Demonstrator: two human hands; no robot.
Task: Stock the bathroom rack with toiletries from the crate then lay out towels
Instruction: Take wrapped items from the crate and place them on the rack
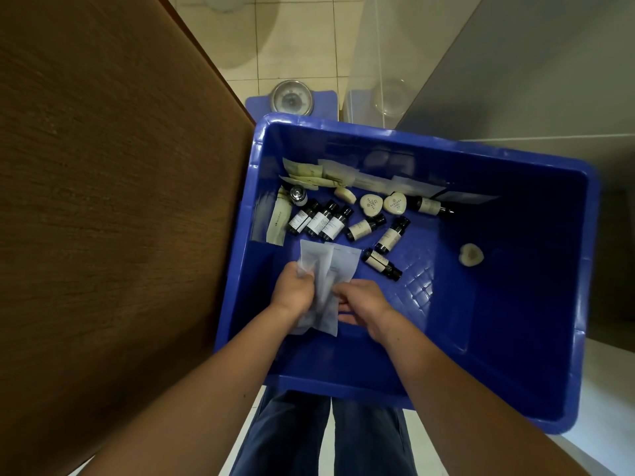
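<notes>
A big blue plastic crate (515,338) fills the middle of the view. Both hands are inside it. My left hand (293,292) grips a bunch of translucent white sachets (326,269) by their upper left part. My right hand (360,300) pinches the same sachets from the right side. Along the crate's far side lie several small dark bottles with white labels (319,219), heart-shaped soaps (395,203), and flat pale packets (305,173). One more heart soap (471,254) lies alone further right.
A brown wooden door or panel (103,201) stands close on the left. Beyond the crate a blue bathroom scale (292,97) sits on the beige tiled floor. A glass partition and grey wall (532,80) are on the right. Legs in dark trousers (326,438) show below the crate.
</notes>
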